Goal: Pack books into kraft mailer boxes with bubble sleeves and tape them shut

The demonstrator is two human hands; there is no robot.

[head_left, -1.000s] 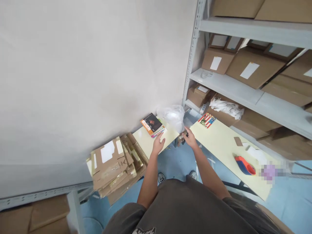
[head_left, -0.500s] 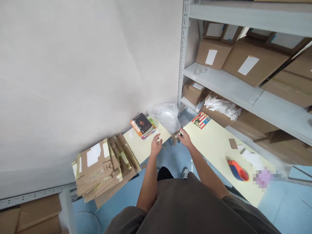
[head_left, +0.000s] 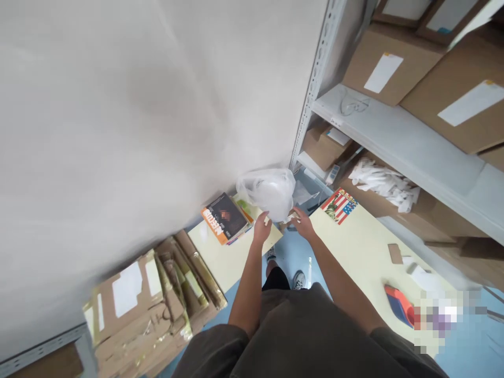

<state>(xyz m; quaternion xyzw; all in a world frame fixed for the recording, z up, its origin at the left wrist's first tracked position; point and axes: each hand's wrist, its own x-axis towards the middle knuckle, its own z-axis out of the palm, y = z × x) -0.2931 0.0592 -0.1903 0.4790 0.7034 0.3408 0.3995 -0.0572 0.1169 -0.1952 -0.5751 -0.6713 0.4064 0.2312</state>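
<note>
A white translucent plastic bag point(head_left: 273, 191) stands in the corner between two pale tabletops. My left hand point(head_left: 262, 228) is at its near left edge, fingers curved and apart from the thumb; whether it touches the plastic cannot be told. My right hand point(head_left: 303, 224) is at the bag's lower right, its fingers closed around something small and whitish that I cannot make out. Left of my left hand lies a stack of books point(head_left: 226, 216), the top one dark with an orange band. A flag-patterned booklet point(head_left: 339, 205) lies right of my right hand.
Flattened cardboard boxes point(head_left: 134, 310) are piled at the left tabletop's near end. The right tabletop point(head_left: 354, 257) carries a red-and-blue object point(head_left: 398, 304) and a brown card piece point(head_left: 395, 253). Grey shelving point(head_left: 409, 131) with cartons stands at right; white strips point(head_left: 384, 184) fill a box.
Both hands have moved forward to the plastic bag's near edge. The view has shifted, with the shelves and books appearing larger. One more shoe now shows on the floor.
</note>
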